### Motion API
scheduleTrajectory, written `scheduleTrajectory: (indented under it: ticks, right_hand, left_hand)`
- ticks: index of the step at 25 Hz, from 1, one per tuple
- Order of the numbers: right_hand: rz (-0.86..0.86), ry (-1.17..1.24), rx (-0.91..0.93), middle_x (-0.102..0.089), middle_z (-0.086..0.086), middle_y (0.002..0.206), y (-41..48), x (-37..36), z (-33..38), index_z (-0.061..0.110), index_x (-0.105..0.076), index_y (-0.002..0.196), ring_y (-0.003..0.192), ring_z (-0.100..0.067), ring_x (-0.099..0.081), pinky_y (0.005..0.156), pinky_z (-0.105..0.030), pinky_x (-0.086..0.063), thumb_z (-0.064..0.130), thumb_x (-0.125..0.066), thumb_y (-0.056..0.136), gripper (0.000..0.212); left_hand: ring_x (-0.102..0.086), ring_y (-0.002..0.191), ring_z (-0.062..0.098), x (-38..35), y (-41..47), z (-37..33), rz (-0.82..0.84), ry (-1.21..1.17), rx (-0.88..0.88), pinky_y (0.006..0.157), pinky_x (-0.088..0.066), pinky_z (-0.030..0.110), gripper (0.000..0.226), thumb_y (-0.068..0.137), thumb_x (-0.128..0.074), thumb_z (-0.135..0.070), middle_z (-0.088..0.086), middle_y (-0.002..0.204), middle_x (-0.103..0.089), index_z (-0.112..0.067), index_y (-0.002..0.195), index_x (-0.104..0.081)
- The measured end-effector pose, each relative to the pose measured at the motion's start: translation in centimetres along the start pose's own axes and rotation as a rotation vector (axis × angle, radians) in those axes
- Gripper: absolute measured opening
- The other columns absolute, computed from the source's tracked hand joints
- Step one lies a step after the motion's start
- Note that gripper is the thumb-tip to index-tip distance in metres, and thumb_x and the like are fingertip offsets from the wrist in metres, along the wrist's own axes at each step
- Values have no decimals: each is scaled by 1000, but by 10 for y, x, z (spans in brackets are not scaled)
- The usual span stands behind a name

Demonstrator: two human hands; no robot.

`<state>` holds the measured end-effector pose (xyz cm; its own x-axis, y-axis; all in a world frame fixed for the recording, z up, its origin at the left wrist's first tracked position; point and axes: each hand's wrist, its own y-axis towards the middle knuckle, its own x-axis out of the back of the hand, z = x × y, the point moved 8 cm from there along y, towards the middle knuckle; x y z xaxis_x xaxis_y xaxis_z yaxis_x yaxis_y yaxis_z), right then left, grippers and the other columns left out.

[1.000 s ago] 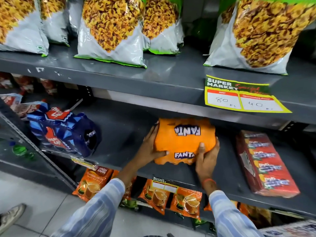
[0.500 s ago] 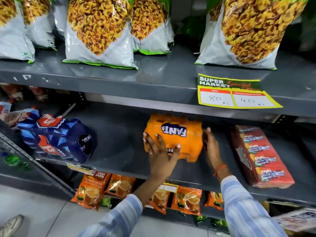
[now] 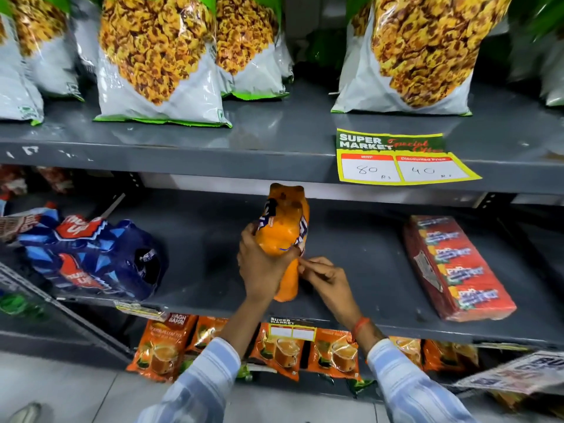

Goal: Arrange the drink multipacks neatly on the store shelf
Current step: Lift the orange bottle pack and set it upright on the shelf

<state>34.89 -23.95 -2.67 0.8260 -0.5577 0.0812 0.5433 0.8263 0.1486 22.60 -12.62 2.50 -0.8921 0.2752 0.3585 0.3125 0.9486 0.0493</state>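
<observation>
An orange Fanta multipack (image 3: pixel 285 227) stands tipped up on its narrow end in the middle of the grey middle shelf (image 3: pixel 351 279). My left hand (image 3: pixel 262 264) grips its near left side. My right hand (image 3: pixel 326 277) touches its lower right edge with the fingertips. A blue Thums Up multipack (image 3: pixel 91 254) lies on its side at the shelf's left. A red multipack (image 3: pixel 457 267) lies flat at the right.
Large snack bags (image 3: pixel 158 59) line the upper shelf above, with a yellow price tag (image 3: pixel 403 161) on its edge. Orange tea packets (image 3: pixel 164 346) hang under the middle shelf. Bare shelf lies between the packs. The floor is at the lower left.
The Fanta pack has been turned from lying broadside to standing on its narrow end. My left hand moved onto its near side, and my right hand dropped to its lower edge.
</observation>
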Motion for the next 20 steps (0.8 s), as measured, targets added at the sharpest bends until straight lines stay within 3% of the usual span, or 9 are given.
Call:
scheduleTrajectory:
  ticks: [4, 6, 9, 11, 13, 15, 17, 18, 20]
  right_hand:
    - [100, -75, 68, -65, -14, 115, -14, -28, 5, 0, -67, 113, 105, 5, -60, 91, -12, -47, -4, -59, 88, 26]
    - [-89, -174, 129, -63, -10, 117, -8, -14, 16, 3, -69, 110, 105, 4, -59, 90, -5, -43, -8, -56, 87, 29]
    - [-472, -285, 188, -60, -5, 111, 5, 21, 39, 6, -69, 105, 101, -16, -61, 83, 1, -41, -2, -55, 88, 23]
    - [-550, -318, 256, -55, -1, 107, 9, 26, 47, 12, -66, 101, 102, -23, -60, 85, 0, -40, 10, -54, 90, 17]
    - [-596, -230, 221, -54, -1, 116, 14, 34, 39, 17, -61, 111, 109, -22, -57, 92, -11, -43, 23, -53, 92, 21]
    - [-516, -40, 12, -51, -4, 134, 27, 36, 18, 22, -49, 131, 115, -19, -55, 91, -24, -50, 35, -50, 95, 38]
    - [-330, 132, -183, -47, -5, 143, 36, 22, -1, 29, -35, 142, 115, -19, -57, 84, -28, -54, 46, -39, 97, 49]
    - [-279, 159, -219, -48, -7, 144, 36, 16, -5, 31, -32, 144, 116, -21, -58, 86, -31, -54, 49, -34, 97, 51]
    - [-261, 144, -200, -48, -8, 144, 32, 10, -3, 30, -34, 143, 120, -23, -57, 94, -37, -53, 50, -32, 97, 50]
  left_hand:
    - [-44, 130, 28, 11, 22, 15, 275, -35, -102, 105, -44, 50, 99, 60, -80, -27, 8, 145, -40, -22, 141, -24]
    - [-45, 127, 23, 19, 42, 20, 497, -72, -84, 101, -46, 40, 104, 62, -74, -22, 5, 144, -40, -21, 146, -13]
    - [-49, 118, 14, 27, 56, 24, 701, -125, -45, 87, -48, 24, 98, 74, -71, -15, -14, 128, -45, -36, 146, -8]
    - [-51, 119, 12, 31, 57, 31, 648, -180, -46, 86, -50, 22, 82, 88, -61, -15, -11, 131, -46, -39, 147, -9]
    - [-55, 115, 3, 33, 52, 40, 539, -203, -72, 79, -55, 17, 68, 95, -50, -22, -5, 138, -46, -39, 148, -11]
    - [-58, 113, 2, 32, 41, 42, 442, -251, -83, 76, -55, 13, 61, 97, -46, -26, -4, 139, -47, -41, 146, -13]
    - [-59, 117, 13, 32, 27, 40, 321, -266, -90, 78, -56, 17, 53, 95, -47, -35, -2, 136, -49, -44, 141, -22]
    - [-58, 119, 18, 33, 19, 40, 269, -262, -91, 82, -57, 21, 55, 90, -48, -48, -1, 136, -49, -42, 140, -25]
    - [-57, 119, 20, 36, 6, 39, 212, -246, -74, 90, -55, 34, 84, 74, -49, -71, 0, 135, -49, -26, 141, -26]
